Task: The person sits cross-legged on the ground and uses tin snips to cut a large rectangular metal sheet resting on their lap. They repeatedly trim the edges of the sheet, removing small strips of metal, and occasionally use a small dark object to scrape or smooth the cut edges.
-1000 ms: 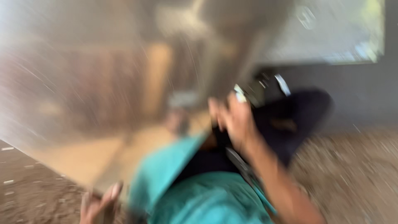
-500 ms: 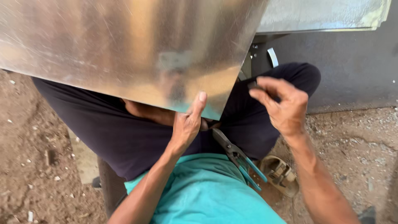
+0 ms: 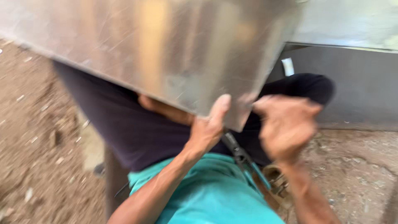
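Observation:
A large shiny metal sheet (image 3: pixel 166 54) fills the top of the view, tilted over my lap. My left hand (image 3: pixel 209 126) grips its lower edge near the corner, thumb pressed up on the front face. My right hand (image 3: pixel 286 128) is blurred, fingers bent, right beside the sheet's lower right corner; whether it holds the sheet is unclear. Metal snips with teal handles (image 3: pixel 248 161) lie on my lap between the two hands, against my teal shirt (image 3: pixel 207 195) and dark trousers (image 3: pixel 137 128).
Bare dirt ground with small stones (image 3: pixel 37 137) lies to the left and right (image 3: pixel 356 174). A grey wall or panel (image 3: pixel 356 87) stands behind my right knee. A sandalled foot (image 3: pixel 277 182) shows below the right hand.
The sheet has swung from a blurred tilt to sit low over my lap. My left hand took its lower edge. My right hand moved in toward the sheet's corner.

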